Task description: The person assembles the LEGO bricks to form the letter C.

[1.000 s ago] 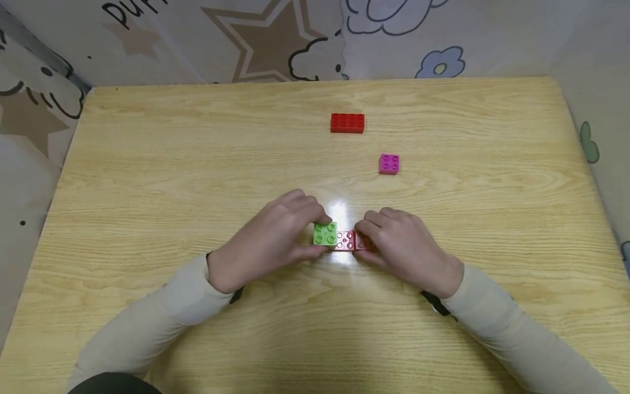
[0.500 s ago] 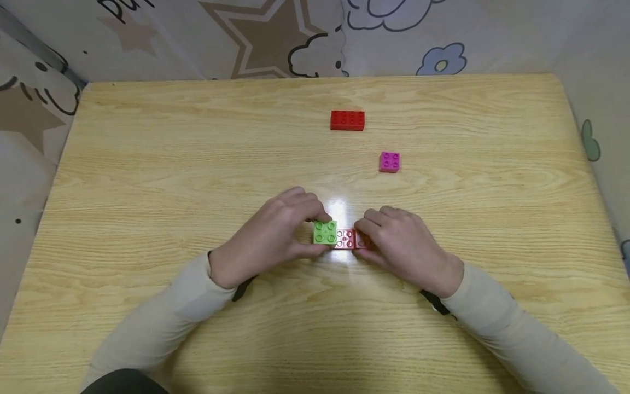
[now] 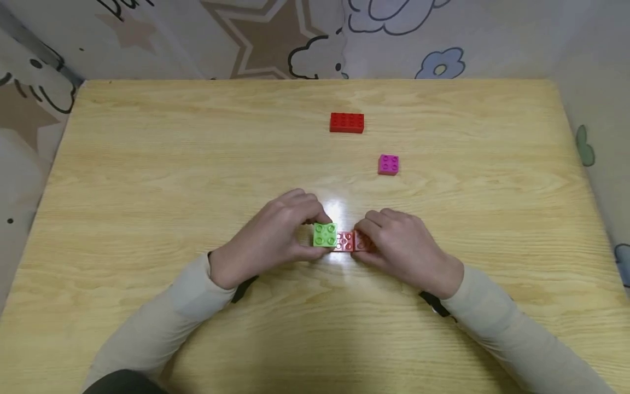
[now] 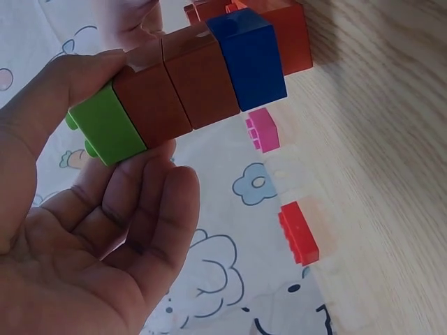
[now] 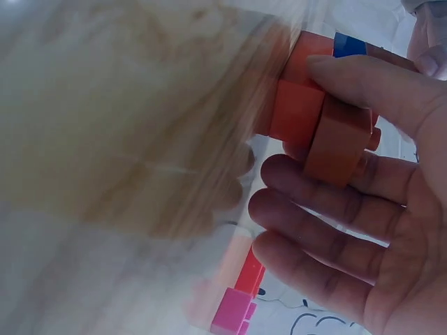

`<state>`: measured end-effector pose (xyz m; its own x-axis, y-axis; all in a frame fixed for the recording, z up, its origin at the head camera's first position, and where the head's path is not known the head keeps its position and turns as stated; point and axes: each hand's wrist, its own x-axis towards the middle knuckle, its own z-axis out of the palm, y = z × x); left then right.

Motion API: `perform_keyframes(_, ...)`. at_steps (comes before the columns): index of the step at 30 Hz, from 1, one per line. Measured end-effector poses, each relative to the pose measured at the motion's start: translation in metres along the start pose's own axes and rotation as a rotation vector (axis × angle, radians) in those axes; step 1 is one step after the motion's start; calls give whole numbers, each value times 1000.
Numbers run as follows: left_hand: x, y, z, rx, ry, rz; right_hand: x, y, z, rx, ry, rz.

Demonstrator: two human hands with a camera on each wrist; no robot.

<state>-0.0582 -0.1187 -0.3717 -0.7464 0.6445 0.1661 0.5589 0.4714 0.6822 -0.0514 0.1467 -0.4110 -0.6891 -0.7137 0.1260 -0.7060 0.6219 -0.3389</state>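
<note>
In the head view my left hand [image 3: 270,235] pinches a stack of toy bricks, thumb on the near side and fingers on the far side. A light green brick [image 3: 325,235] tops it. In the left wrist view, two brownish-red bricks [image 4: 150,101] follow below, then a blue brick [image 4: 248,63]. A red brick [image 4: 297,35] lies beyond the blue one; their exact join is hidden. My right hand [image 3: 408,249] grips the right end of the red bricks [image 3: 344,241]. In the right wrist view, its thumb lies on a red brick [image 5: 300,108], with a brownish brick [image 5: 339,139] beside it.
A long red brick [image 3: 346,123] lies toward the table's far side. Closer to the hands is a small magenta brick [image 3: 389,164]. The wooden table [image 3: 172,153] meets printed wall coverings [image 3: 384,54] at the back and sides.
Both hands keep their hold on the bricks with almost no movement. The head view shifts slightly; the loose bricks stay where they are on the table.
</note>
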Motion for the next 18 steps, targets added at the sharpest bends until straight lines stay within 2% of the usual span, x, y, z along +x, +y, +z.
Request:
perform_keyframes(4,1,-1,0,9,2,29,1,3,-6,61,-34,50)
perform_keyframes(6,1,-1,0,16,4,42,3,7,-11,100,-24,69)
perform_keyframes(13,2,-2,-1,25,-10,44,26,35,-24,188,164,57)
perform_keyframes(18,0,-2,0,36,-23,34,53,59,-24,187,278,35)
